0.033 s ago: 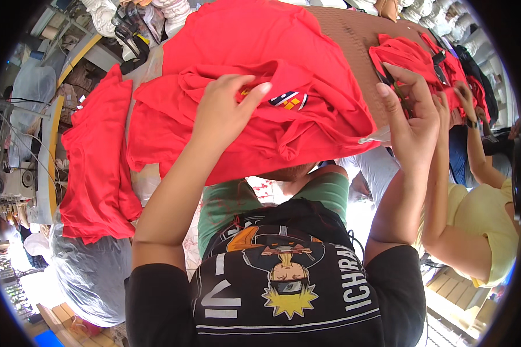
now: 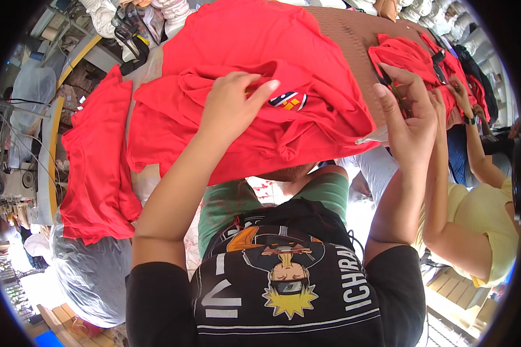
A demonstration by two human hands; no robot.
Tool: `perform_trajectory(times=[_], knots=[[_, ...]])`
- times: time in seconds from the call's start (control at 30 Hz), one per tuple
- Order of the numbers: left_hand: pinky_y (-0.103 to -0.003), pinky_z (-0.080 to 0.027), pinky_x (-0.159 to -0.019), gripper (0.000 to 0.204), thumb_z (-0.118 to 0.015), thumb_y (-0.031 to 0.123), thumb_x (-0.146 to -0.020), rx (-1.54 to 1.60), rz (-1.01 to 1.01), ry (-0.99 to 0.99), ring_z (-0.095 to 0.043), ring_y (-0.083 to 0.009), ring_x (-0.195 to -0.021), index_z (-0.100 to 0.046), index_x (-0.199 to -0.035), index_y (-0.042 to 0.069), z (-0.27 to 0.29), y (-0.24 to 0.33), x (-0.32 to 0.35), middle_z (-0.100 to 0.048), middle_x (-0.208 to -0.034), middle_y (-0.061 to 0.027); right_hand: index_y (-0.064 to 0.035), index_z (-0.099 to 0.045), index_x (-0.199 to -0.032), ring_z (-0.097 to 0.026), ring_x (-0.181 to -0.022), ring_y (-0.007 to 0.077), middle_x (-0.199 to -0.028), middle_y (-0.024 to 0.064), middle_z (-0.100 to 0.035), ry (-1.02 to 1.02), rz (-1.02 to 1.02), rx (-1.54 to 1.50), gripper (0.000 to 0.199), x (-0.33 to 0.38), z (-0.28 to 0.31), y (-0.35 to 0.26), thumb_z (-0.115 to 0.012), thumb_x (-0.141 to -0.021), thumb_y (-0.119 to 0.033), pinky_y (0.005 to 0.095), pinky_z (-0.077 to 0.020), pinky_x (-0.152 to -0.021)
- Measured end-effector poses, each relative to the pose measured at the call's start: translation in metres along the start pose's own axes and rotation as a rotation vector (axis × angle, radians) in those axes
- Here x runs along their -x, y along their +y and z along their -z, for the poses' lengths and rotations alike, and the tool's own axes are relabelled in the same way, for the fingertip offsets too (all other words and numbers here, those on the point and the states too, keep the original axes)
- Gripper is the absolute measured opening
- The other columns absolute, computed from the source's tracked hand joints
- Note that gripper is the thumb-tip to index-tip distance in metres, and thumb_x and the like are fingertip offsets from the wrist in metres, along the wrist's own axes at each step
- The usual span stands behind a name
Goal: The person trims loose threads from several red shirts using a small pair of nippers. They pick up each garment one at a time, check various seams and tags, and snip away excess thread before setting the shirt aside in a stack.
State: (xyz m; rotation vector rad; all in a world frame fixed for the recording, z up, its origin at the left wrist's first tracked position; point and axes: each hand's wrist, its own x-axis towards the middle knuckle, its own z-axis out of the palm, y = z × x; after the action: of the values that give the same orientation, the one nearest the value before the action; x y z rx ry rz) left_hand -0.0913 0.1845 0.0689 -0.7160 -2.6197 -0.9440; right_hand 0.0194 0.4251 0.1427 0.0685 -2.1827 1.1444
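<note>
Desk (image 2: 356, 40): a brown, textured top shows along the upper right of my workplace, much of it covered in red cloth.
Red garment (image 2: 255, 29): spread across the desk directly before me, its near folds bunched, its lower edge hanging over my side; a navy, white and yellow emblem (image 2: 292, 102) shows among the creases.
Left hand (image 2: 227, 110): it lies over the bunched folds, thumb and fingers well apart, half open.
Right hand (image 2: 414, 130): to the right of the garment, its fingers bent around a slim dark tool (image 2: 400, 95), partly hidden.
Second red garment (image 2: 95, 168): draped at my left, beside the first, hanging down.
Plastic bag (image 2: 90, 283): clear and bulging, below that drape.
Yellow-edged table (image 2: 54, 156): farther left, with cables and a pale machine (image 2: 18, 180) beyond.
Far side: white bundles (image 2: 176, 14) and a black strap (image 2: 132, 43) sit past the desk's edge.
Co-worker (image 2: 474, 222): a person in a yellow top, close at my right, hands at more red cloth (image 2: 408, 52).
Slatted wood (image 2: 457, 286): pale boards, behind the co-worker, lower right.
</note>
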Motion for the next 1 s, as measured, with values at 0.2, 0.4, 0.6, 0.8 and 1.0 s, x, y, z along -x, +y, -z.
perform_trajectory(times=[0.2,0.4,0.6,0.8,1.0], knots=[[-0.032,-0.048,-0.093,0.035,-0.065,0.012,-0.088,1.042,0.277,-0.378,-0.061,-0.0186,-0.106,-0.057,-0.119,-0.002,-0.008,0.027,-0.035,-0.064,-0.114,-0.0103,-0.0018,-0.064,-0.109,-0.055,-0.079,0.0072,-0.089,0.0023,-0.06,-0.036,-0.028,0.021,0.026,0.006,0.001,0.003,-0.073,-0.085,-0.007,0.0198,-0.0469,-0.073],[-0.031,-0.045,-0.101,0.054,-0.057,-0.003,-0.086,1.33,0.297,-0.278,-0.057,-0.0162,-0.117,-0.043,-0.138,-0.002,0.021,0.004,0.014,-0.059,-0.127,-0.0085,-0.0035,-0.065,-0.109,-0.055,-0.078,0.0079,-0.088,0.0034,-0.06,-0.038,-0.113,-0.027,0.025,0.01,0.004,0.023,-0.073,-0.085,-0.008,0.0208,-0.046,-0.071],[-0.029,-0.045,-0.099,0.061,-0.057,-0.004,-0.085,1.367,0.329,-0.232,-0.058,-0.0144,-0.117,-0.038,-0.143,0.0,0.022,0.0,0.033,-0.058,-0.129,-0.0076,-0.0061,-0.066,-0.109,-0.059,-0.081,0.012,-0.096,0.0046,-0.063,-0.159,0.055,0.053,0.035,0.008,-0.021,0.023,-0.079,-0.077,-0.009,0.0238,-0.0485,-0.073],[-0.027,-0.047,-0.092,0.059,-0.062,0.003,-0.087,1.257,0.272,-0.261,-0.058,-0.014,-0.112,-0.039,-0.141,0.001,0.028,0.015,0.025,-0.057,-0.126,-0.0076,-0.0065,-0.066,-0.104,-0.064,-0.091,0.0164,-0.111,0.007,-0.064,-0.352,0.003,-0.096,0.032,0.005,-0.074,0.034,-0.076,-0.074,-0.003,0.0294,-0.0514,-0.077],[-0.036,-0.046,-0.085,0.062,-0.077,0.015,-0.076,0.268,0.034,0.365,-0.055,-0.0213,-0.095,-0.046,-0.128,0.003,0.019,0.034,0.029,-0.053,-0.113,-0.0108,-0.0029,-0.064,-0.099,-0.067,-0.09,0.0157,-0.103,0.0076,-0.068,-0.3,-0.059,-0.29,0.025,0.001,-0.092,0.033,-0.067,-0.075,0.005,0.0295,-0.0522,-0.079]])
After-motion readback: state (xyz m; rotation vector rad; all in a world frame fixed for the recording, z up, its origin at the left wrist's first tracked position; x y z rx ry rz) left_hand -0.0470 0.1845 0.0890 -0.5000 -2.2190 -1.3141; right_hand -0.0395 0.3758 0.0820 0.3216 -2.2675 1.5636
